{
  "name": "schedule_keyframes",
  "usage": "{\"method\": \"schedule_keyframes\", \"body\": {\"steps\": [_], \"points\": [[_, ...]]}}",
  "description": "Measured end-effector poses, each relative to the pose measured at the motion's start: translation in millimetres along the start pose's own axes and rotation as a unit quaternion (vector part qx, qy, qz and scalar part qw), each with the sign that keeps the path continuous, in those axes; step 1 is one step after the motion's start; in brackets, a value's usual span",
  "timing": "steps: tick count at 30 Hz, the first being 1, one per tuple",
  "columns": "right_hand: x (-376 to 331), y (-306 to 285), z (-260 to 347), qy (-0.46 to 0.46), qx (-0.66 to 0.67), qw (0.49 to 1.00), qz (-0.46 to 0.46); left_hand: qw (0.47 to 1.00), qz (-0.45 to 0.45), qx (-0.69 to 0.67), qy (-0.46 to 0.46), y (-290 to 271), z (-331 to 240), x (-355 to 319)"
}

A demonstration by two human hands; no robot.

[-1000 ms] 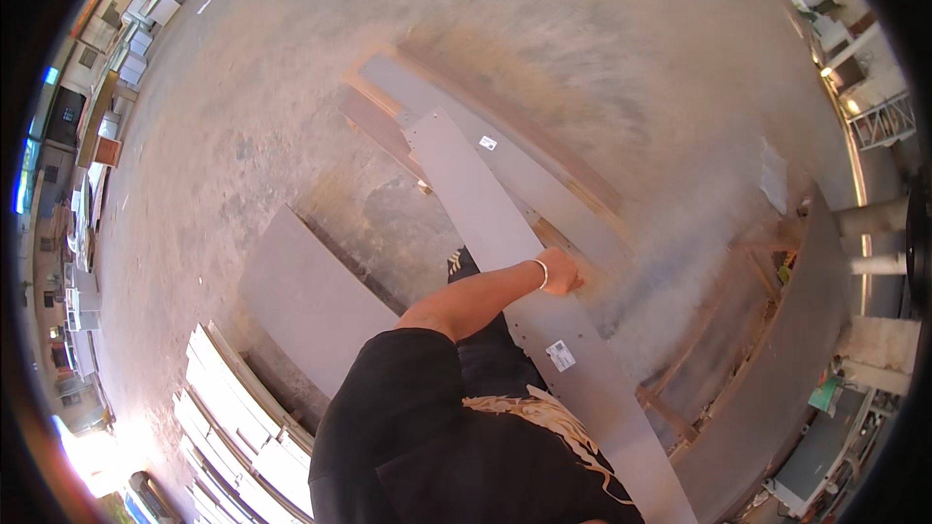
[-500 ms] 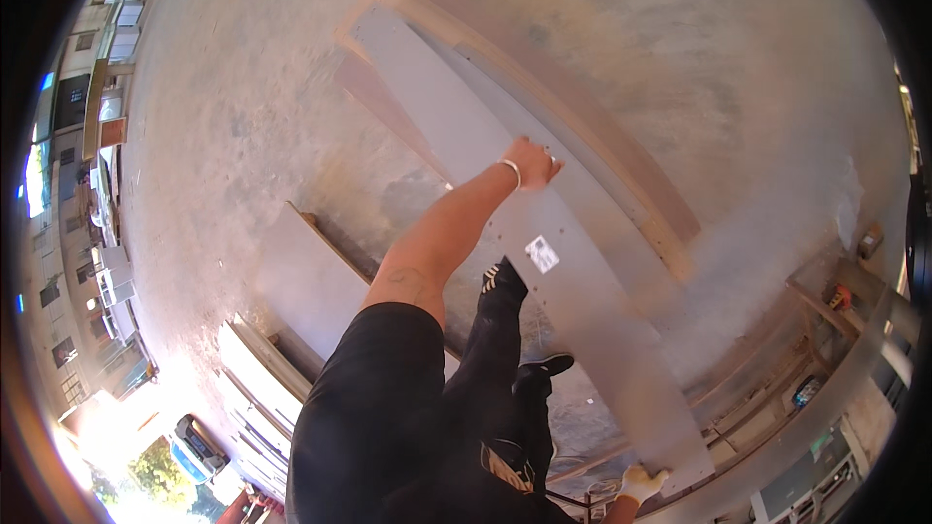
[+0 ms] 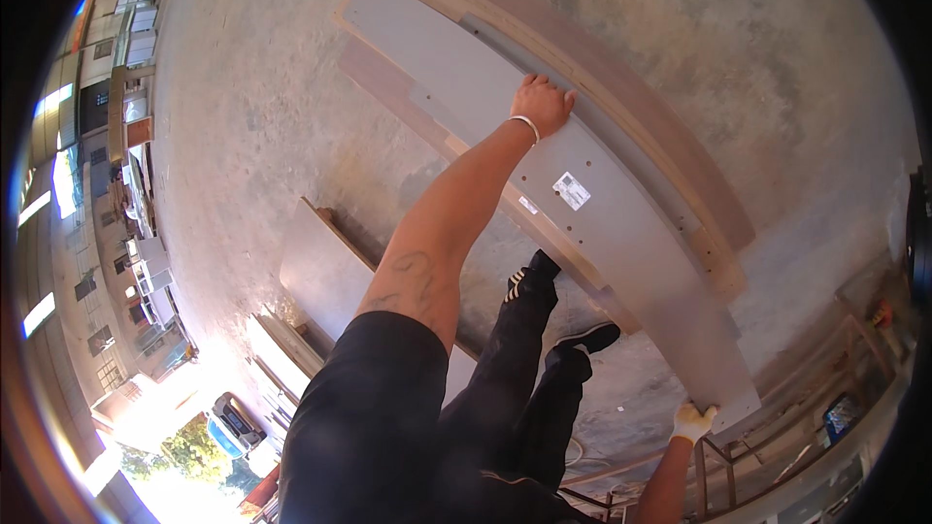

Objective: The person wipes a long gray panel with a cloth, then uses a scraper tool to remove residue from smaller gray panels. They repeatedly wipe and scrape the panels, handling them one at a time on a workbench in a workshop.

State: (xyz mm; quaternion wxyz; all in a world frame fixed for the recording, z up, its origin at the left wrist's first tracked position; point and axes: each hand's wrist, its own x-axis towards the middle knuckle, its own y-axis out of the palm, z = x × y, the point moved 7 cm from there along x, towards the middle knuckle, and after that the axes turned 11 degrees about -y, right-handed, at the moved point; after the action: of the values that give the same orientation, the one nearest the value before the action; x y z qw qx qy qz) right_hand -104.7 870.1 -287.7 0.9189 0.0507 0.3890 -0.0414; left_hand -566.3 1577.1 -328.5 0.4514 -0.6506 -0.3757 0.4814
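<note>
A long grey board point(image 3: 621, 223) with small drilled holes and a white label point(image 3: 572, 191) stretches diagonally in front of me. My left hand point(image 3: 544, 107), bare with a pale bracelet at the wrist, has its fingers curled over the board's far long edge. At the near right end, my right hand point(image 3: 693, 421) in a light glove grips the board's short edge, thumb on top. Beneath and beside it lie other long boards point(image 3: 621, 87) in a low stack, partly covered by it. Whether the held board touches them along its length, I cannot tell.
My shoes point(image 3: 588, 338) stand on the concrete floor beside the stack. More panels point(image 3: 320, 252) lie to my left. A metal-framed rack point(image 3: 718, 475) sits at the lower right. Furniture-like pieces line the far left wall, and a vehicle point(image 3: 233, 424) stands by the bright opening.
Both hands have moved away from me and slightly right with the grey board. More of the stacked boards' near side and my right shoe now show.
</note>
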Motion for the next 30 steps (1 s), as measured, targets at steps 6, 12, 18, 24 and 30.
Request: {"method": "schedule_keyframes", "body": {"steps": [6, 12, 18, 24, 30], "points": [[61, -11, -56, 0.051, -0.008, 0.999, 0.010, 0.997, -0.065, -0.008, 0.031, 39, -16, -64], [81, 17, -116, 0.118, 0.113, 0.878, 0.450, 1.000, -0.006, 0.006, -0.024, 88, -2, -90], [124, -9, -140, 0.097, 0.119, 0.968, 0.199, 0.999, -0.013, -0.007, -0.040, 102, 7, -117], [130, -14, -132, 0.041, 0.101, 0.991, 0.082, 0.998, -0.009, -0.007, -0.055, 111, 9, -132], [114, 2, -130, 0.056, 0.093, 0.975, 0.196, 0.995, 0.062, -0.008, -0.078, 119, 16, -134]]}}
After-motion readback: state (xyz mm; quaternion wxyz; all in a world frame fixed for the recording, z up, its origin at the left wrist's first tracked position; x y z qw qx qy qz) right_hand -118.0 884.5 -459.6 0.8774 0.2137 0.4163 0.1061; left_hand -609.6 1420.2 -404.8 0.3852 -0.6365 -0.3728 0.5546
